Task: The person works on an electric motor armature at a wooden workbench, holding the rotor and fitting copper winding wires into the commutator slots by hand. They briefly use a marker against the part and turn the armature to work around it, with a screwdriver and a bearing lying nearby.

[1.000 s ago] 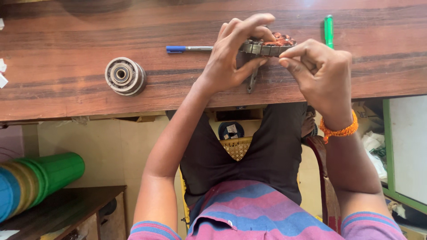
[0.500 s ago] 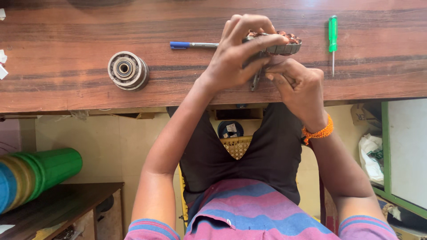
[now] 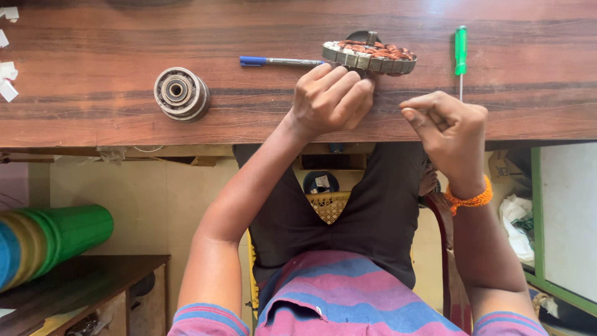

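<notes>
A round motor stator (image 3: 369,57) with copper windings lies flat on the wooden table (image 3: 93,43). My left hand (image 3: 329,99) rests on the table just in front of it, fingers curled into a loose fist, knuckles close to the stator's rim. My right hand (image 3: 451,127), with an orange thread band at the wrist, hovers at the table's near edge. Its fingers are pinched shut, and I see nothing in them. A blue-capped pen (image 3: 280,61) lies left of the stator. A green-handled screwdriver (image 3: 460,50) lies to its right.
A round metal hub (image 3: 181,93) with a bearing sits on the table to the left. White paper scraps (image 3: 7,81) lie at the far left edge. Below the table are green and yellow rolls (image 3: 56,236), a low wooden stand (image 3: 74,292) and a green-framed panel (image 3: 563,218).
Both hands held the stator above the table edge. It now lies flat on the table, and both hands have let go and drawn back toward me.
</notes>
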